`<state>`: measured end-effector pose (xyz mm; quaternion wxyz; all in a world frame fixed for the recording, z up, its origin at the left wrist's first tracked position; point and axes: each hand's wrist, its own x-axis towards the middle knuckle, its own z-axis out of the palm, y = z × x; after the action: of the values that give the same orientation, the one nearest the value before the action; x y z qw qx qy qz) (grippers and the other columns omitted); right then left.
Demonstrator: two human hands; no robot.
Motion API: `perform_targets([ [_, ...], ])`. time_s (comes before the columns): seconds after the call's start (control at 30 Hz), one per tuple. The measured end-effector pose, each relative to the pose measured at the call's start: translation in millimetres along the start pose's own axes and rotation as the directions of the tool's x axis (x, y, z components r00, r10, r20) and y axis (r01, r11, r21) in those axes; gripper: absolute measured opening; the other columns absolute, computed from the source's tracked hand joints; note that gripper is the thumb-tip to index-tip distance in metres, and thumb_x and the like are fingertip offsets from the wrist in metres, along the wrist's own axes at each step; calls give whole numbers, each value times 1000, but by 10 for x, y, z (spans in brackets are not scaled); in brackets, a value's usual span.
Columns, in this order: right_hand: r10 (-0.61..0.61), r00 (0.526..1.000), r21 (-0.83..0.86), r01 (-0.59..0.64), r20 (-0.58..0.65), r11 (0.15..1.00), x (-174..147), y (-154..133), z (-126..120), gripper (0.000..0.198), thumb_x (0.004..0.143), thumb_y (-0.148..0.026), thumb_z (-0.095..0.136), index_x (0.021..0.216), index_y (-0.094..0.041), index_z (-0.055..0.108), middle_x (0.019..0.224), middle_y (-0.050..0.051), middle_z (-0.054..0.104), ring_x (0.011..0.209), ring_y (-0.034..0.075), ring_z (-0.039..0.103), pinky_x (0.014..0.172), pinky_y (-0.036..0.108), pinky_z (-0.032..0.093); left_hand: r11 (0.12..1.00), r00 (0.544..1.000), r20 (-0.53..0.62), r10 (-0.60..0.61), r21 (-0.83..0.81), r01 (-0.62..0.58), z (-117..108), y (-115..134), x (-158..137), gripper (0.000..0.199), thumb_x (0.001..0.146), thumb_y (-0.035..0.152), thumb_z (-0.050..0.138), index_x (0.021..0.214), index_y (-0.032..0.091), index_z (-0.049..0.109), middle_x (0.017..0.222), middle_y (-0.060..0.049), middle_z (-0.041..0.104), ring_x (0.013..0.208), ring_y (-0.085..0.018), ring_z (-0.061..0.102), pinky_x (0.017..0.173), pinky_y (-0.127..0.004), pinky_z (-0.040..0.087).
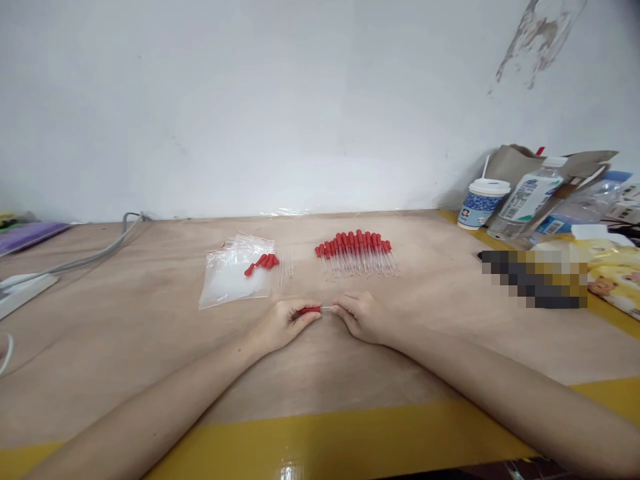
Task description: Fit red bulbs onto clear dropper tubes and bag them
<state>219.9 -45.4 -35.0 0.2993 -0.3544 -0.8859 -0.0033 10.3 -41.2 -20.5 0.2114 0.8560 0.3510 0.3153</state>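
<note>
My left hand (287,323) pinches a red rubber dropper bulb (311,309) between thumb and fingers. From the bulb's right end a thin clear glass tube (327,309) runs to my right hand (359,315), whose fingertips close on it. Beyond my left hand, several loose red bulbs (270,261) lie on clear zip bags (233,273), and a few bare glass tubes (287,265) lie just right of them. Farther right, several droppers with red bulbs (357,250) are laid side by side in a row, bulbs toward the wall.
Brown paper covers the table (425,267), with yellow tape (320,433) along its front edge. At the right stand a paper cup (483,203), a plastic bottle (527,200) and bags. A power strip (25,290) with a grey cable (100,253) lies at the left.
</note>
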Motion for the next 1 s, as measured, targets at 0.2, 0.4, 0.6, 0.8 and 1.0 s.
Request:
perform_targets([
  [0.2,102,993,47,-104,53,993,41,-69,-97,22,88,-20,39,87,-15,60,78,6,61,69,14,55,63,25,42,968,981,-37,190,172,-181,-20,-44,77,18,85,28,51,93,19,65,84,-3,69,73,-14,63,69,-25,49],
  [0.4,336,942,122,-336,23,934,113,20,-297,17,80,-18,49,85,-19,65,81,5,67,74,17,60,68,29,45,928,952,-268,147,369,-40,-263,-272,119,29,83,35,53,105,19,60,103,-8,62,98,-21,56,89,-34,43],
  [0.6,668,742,220,-661,47,718,565,293,-271,23,76,-34,53,64,-17,64,61,3,65,61,16,61,61,25,45,786,866,-489,-103,493,372,-633,-739,107,29,82,32,46,97,14,64,95,-11,60,94,-26,54,87,-38,41],
  [0.8,797,603,-4,-798,-28,603,953,384,-7,22,71,-37,55,67,-20,67,80,8,67,81,24,62,64,30,43,794,874,-443,-200,449,410,-646,-867,80,34,81,32,42,103,15,62,102,-10,61,97,-24,56,88,-35,42],
  [1.0,824,565,-80,-824,-39,561,956,462,91,36,71,-50,54,81,-18,68,87,11,67,84,25,61,66,33,44,764,891,-381,-246,489,421,-633,-861,93,32,80,30,42,101,17,63,100,-8,66,91,-24,60,81,-34,46],
])
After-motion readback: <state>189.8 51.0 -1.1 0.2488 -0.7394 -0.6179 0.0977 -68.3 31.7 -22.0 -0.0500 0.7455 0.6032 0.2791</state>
